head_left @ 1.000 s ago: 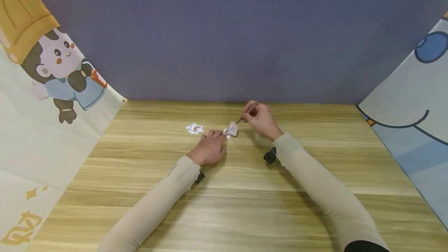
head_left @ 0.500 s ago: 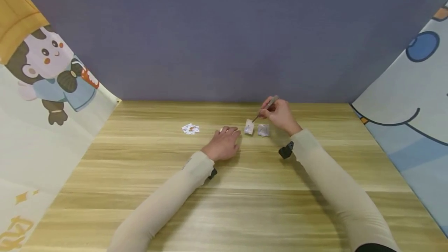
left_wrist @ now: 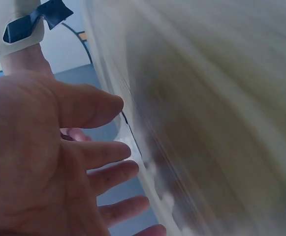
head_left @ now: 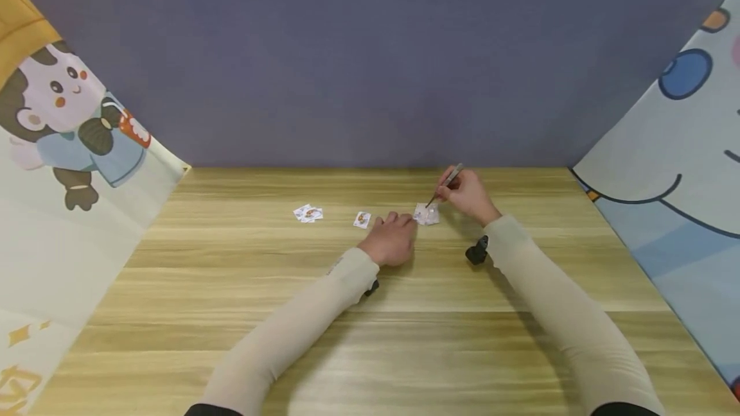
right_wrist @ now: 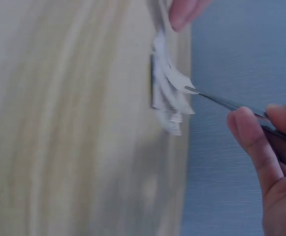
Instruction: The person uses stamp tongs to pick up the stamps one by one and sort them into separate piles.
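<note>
While the left hand (head_left: pixel 394 241) has slid rightward along the desk (head_left: pixel 405 313), its straight fingers now touching the small sheet (head_left: pixel 426 214), a lone sticker (head_left: pixel 361 219) lies uncovered behind it. The right hand (head_left: pixel 469 195) keeps its grip pinched on the tweezers (head_left: pixel 444 185), whose tips lift a flap off that sheet; peeling seems to be starting.

Sticker sheet (head_left: pixel 426 214) apparently between both hands, on table (head_left: pixel 370 313).
</note>
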A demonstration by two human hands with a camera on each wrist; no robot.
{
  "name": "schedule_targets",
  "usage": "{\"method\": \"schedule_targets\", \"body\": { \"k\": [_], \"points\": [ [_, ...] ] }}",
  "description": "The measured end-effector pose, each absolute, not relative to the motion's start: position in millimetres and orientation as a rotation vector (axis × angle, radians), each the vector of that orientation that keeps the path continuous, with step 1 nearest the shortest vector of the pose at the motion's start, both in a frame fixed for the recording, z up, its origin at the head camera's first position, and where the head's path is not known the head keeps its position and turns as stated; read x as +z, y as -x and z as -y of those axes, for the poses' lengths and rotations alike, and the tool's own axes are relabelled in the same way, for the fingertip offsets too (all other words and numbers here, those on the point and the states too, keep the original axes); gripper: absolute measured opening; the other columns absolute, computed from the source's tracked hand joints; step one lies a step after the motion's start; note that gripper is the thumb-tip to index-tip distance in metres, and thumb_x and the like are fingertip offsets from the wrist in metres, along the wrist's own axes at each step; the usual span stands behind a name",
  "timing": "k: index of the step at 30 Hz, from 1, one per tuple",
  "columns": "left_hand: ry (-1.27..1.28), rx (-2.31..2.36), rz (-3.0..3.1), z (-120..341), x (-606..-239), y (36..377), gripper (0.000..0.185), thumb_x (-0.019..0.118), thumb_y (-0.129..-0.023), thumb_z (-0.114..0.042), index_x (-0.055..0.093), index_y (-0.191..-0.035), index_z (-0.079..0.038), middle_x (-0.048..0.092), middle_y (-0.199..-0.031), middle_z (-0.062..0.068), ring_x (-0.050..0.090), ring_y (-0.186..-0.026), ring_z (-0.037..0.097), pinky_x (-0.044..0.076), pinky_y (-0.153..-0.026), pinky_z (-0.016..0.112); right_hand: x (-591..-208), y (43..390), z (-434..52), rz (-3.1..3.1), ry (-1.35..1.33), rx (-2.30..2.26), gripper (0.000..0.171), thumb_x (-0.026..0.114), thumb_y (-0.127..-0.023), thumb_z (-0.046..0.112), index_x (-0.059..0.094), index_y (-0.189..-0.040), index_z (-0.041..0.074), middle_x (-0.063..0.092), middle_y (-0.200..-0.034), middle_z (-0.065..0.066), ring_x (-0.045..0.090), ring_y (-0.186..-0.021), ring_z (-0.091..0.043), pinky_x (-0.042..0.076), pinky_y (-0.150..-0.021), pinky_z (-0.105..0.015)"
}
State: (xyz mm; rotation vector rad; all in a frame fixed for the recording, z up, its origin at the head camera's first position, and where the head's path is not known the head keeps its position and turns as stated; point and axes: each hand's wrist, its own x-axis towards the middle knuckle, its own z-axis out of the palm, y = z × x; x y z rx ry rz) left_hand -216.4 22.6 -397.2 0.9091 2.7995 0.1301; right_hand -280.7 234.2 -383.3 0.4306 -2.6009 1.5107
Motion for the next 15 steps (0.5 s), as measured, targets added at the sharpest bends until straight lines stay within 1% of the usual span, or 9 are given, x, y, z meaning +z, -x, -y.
{"method": "schedule_targets", "body": {
  "k": [4, 8, 15],
  "points": [
    [-0.938, 0.073, -2.794, -27.5, -398.4, 211.0, 0.051, 0.043, -0.098, -0.032, 0.037, -0.146, -0.013, 0.030, -0.150, 0.000, 0.028, -0.132, 0.022, 0.029, -0.101, 0.044, -388.8, 272.6, -234.5, 2.632, -0.404, 1.459, 0.006, 0.064, -0.087, -0.002, 0.059, -0.088, -0.002, 0.064, -0.083, -0.019, 0.064, -0.076, -0.036, 0.053, -0.068, -0.047],
    [-0.961, 0.044, -2.787, -28.4, -398.4, 205.7, 0.051, 0.042, -0.098, -0.032, 0.037, -0.145, -0.012, 0.030, -0.150, 0.001, 0.029, -0.131, 0.022, 0.030, -0.101, 0.044, -389.1, 263.3, -235.1, 2.660, -0.362, 1.395, 0.005, 0.064, -0.087, 0.000, 0.059, -0.087, 0.002, 0.064, -0.082, -0.015, 0.065, -0.075, -0.031, 0.054, -0.066, -0.043],
    [-0.971, 0.042, -2.772, -26.9, -396.4, 204.3, 0.051, 0.042, -0.099, -0.032, 0.036, -0.146, -0.013, 0.029, -0.151, 0.001, 0.027, -0.133, 0.022, 0.028, -0.102, 0.044, -386.3, 258.8, -235.2, 2.681, -0.360, 1.340, 0.005, 0.063, -0.089, 0.002, 0.059, -0.086, 0.003, 0.064, -0.081, -0.014, 0.064, -0.077, -0.032, 0.053, -0.066, -0.041]
  ]
}}
